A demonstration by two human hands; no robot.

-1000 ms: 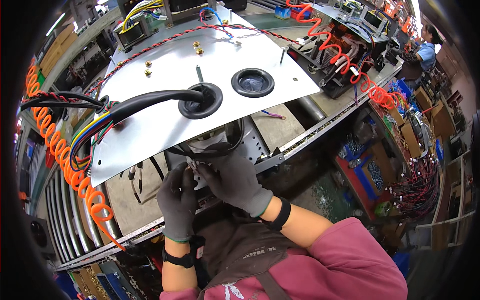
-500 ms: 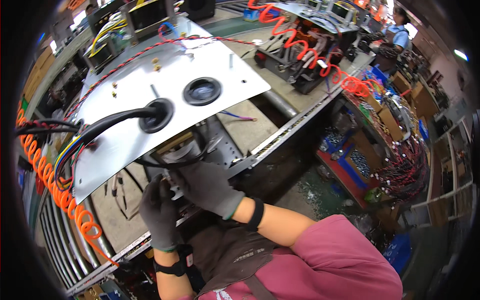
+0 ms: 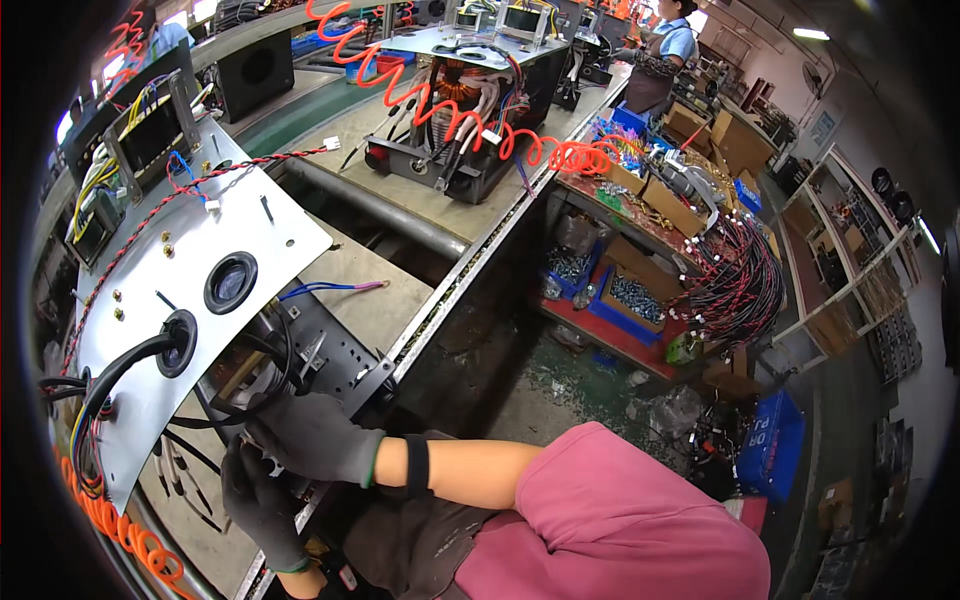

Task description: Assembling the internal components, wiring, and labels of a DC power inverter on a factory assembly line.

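1. Your left hand [image 3: 258, 500], gloved in grey, has its fingers curled in toward the other hand; what they grip, if anything, is hidden.
2. Your right hand [image 3: 318, 438] meets it, fingers bent and nearly closed; I cannot tell whether it has hold of anything.
3. The black metal frame [image 3: 345, 352] lies just beyond your right hand, partly under the silver plate [image 3: 195, 245].
4. A thick black cable [image 3: 135, 360] enters one of the plate's two black rings; the other ring [image 3: 230, 283] has no cable through it.
5. To your right, on a low red shelf, a blue bin [image 3: 628, 318] holds a heap of small silvery pieces [image 3: 635, 296], with cardboard at its back.
6. Above it, a bundle of red and black wires [image 3: 735, 285] hangs off the bench.
7. A larger blue crate [image 3: 772, 445] sits lower; its contents are unclear.
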